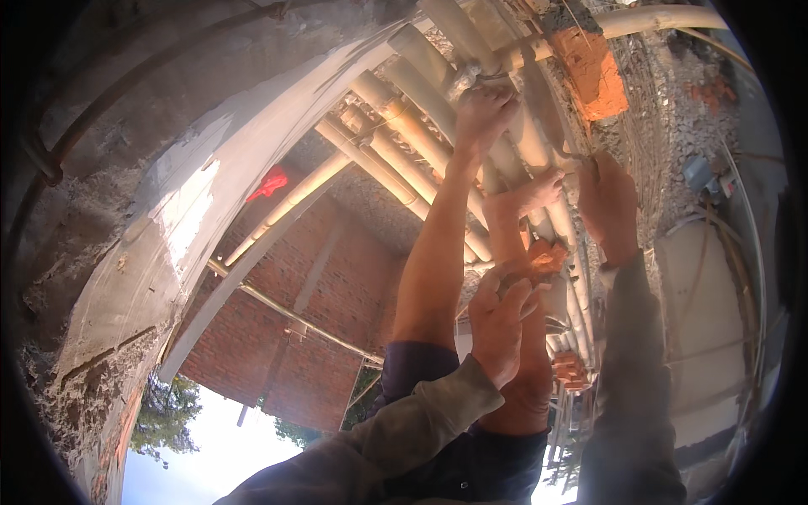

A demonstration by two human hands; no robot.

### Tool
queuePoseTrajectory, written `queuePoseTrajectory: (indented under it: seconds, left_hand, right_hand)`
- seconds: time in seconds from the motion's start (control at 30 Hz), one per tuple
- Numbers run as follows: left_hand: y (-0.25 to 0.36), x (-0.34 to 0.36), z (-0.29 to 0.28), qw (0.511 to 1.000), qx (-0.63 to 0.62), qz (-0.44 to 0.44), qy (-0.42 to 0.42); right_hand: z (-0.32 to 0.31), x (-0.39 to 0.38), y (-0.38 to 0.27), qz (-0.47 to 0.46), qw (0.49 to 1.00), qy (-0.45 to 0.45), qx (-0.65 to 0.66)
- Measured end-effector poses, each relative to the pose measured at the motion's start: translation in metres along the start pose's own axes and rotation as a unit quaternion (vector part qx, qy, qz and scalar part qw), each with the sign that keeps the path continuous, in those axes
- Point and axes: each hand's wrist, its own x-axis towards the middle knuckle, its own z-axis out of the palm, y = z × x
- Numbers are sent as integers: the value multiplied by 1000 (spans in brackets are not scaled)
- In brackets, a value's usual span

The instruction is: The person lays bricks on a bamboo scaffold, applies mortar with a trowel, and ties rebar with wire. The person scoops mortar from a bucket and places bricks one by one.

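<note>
My right hand (608, 202) is closed round the handle of a trowel (539, 97), whose grey blade points away past my bare feet. Across my right shin, my left hand (498, 324) has its fingers curled. A broken orange brick (547, 256) shows just beyond those fingers; whether they touch it I cannot tell. Beneath me are bamboo poles (410, 139), with my left foot (486, 114) and right foot (530, 197) resting on them. At the far right, a bigger orange brick (592, 74) carries grey mortar on part of it.
A pale rendered wall (202, 181) curves along the left. Below the poles stands a red brick wall (252, 337), and a small stack of bricks (571, 370) sits lower down. A red cloth or bag (268, 183) lies below. Rough rubble (673, 126) covers the right side.
</note>
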Motion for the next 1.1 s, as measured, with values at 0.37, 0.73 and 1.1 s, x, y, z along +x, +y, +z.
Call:
queuePoseTrajectory:
  seconds: [0.37,0.73,1.1]
  left_hand:
    - [-9,10,-2,1000,-4,-5,-20]
    - [-16,20,-2,995,82,29,-42]
    - [-20,23,7,989,145,31,8]
  right_hand:
    - [75,67,-7,48,994,43,-87]
    - [11,9,-40,73,979,60,178]
    - [41,19,-30,182,855,-6,485]
